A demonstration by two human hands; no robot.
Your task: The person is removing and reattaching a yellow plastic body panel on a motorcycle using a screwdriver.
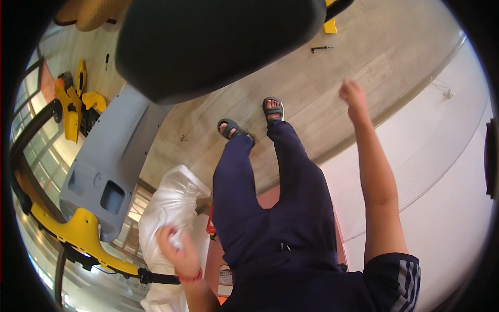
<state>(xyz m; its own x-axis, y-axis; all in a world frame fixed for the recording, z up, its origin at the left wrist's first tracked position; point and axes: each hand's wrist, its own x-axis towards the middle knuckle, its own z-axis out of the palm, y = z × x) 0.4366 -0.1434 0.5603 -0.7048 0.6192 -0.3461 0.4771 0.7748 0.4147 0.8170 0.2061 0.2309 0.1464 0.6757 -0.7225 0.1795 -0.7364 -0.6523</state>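
My left hand (179, 249), a red string round its wrist, is low at the left beside a white plastic-wrapped bundle (161, 203), its fingers curled round something whitish I cannot make out. Near it is a yellow frame (83, 239) with black bars. My right hand (353, 99) is raised at the right over the wooden floor (306, 135), blurred, so its fingers are unclear. A large dark padded shape (213, 41) fills the top. My legs, in dark trousers, end in sandals (273, 108).
A grey moulded panel (109, 151) and yellow parts (73, 119) are at the left. A black-handled tool (319, 49) lies at the upper right, near a yellow piece (330, 26). A white ridged surface (436, 197) runs along the right. A red cylinder (211, 230) is partly hidden behind me.
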